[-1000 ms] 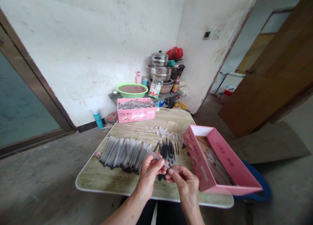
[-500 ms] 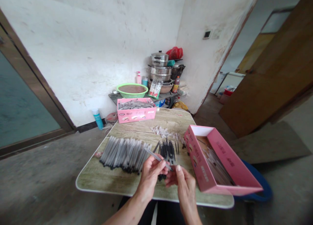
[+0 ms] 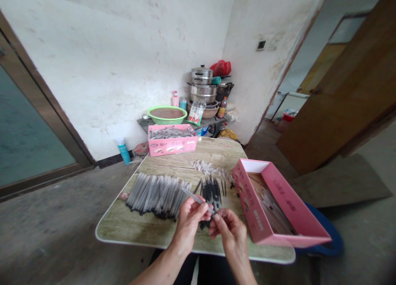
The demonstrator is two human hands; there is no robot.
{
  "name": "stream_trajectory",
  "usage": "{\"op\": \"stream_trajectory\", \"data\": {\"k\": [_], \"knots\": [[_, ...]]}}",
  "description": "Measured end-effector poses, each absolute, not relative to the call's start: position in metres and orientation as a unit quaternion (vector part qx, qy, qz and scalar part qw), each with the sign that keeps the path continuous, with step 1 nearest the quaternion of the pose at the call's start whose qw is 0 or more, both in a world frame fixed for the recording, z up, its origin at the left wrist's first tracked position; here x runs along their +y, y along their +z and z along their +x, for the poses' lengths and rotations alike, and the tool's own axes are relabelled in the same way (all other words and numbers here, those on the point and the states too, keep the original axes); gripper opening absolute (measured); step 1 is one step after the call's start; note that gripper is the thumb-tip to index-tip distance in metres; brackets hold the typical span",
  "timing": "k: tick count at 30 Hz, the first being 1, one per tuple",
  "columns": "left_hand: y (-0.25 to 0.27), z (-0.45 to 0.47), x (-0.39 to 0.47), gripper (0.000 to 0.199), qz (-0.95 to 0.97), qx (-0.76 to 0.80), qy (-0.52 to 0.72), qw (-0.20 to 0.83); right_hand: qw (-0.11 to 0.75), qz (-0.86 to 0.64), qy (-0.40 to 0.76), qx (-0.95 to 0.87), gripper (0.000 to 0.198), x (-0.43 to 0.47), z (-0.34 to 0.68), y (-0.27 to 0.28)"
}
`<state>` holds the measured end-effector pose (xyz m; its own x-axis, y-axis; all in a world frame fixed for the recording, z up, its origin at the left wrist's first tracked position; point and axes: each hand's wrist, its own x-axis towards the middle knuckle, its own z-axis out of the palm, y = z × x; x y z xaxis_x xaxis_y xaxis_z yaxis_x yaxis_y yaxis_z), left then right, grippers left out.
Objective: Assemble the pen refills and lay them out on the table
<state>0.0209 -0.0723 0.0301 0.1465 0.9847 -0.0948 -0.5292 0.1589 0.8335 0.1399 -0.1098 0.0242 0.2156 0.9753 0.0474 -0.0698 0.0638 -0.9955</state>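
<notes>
My left hand [image 3: 192,217] is closed round a translucent grey pen [image 3: 192,195], which slants down to the right above the table. The thumb and fingers of my right hand [image 3: 227,227] pinch at the pen's lower end. Whether they also hold a small part there is hidden. Left of my hands lies a wide row of similar pens [image 3: 157,194] with black ends toward me. Black pen refills [image 3: 211,190] lie just beyond my fingers. Small clear caps [image 3: 207,167] are scattered behind them.
A pink box [image 3: 269,202] with clear tubes stands at the table's right edge. Another pink box [image 3: 173,144], full of pens, is at the far left of the table [image 3: 120,231]. Behind it, a shelf bears a green basin [image 3: 167,120] and stacked steel pots [image 3: 202,89].
My right hand's thumb and fingers have closed in on the pen's lower end, and the thumb has bent down. My left hand and the pen have barely moved.
</notes>
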Motion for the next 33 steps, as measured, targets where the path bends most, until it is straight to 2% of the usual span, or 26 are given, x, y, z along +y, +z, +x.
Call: {"op": "stream_trajectory", "data": {"k": [4,9,13,17,21,25,33], "knots": [[0.0307,0.0215,-0.0726,0.027,0.337,0.331,0.554,0.686,0.562,-0.536,0.459,-0.431,0.04,-0.1094,0.14,0.0243],[0.0325,0.0223,-0.0722,0.029,0.332,0.339,0.557,0.682,0.581,-0.509,0.456,-0.442,0.03,-0.1099,0.1407,0.0256],[0.0344,0.0234,-0.0724,0.029,0.334,0.331,0.553,0.688,0.566,-0.525,0.473,-0.425,0.04,-0.1101,0.1417,0.0246],[0.0348,0.0238,-0.0721,0.031,0.325,0.339,0.557,0.685,0.58,-0.515,0.457,-0.437,0.033,-0.1097,0.1423,0.0242],[0.0348,0.0244,-0.0721,0.029,0.332,0.333,0.551,0.69,0.562,-0.529,0.478,-0.42,0.041,-0.1097,0.1422,0.0248],[0.0349,0.0251,-0.0721,0.03,0.323,0.335,0.556,0.689,0.571,-0.518,0.463,-0.438,0.037,-0.1103,0.1417,0.0248],[0.0336,0.0237,-0.0733,0.029,0.336,0.331,0.54,0.697,0.566,-0.51,0.512,-0.397,0.04,-0.1122,0.1395,0.0203]]}}
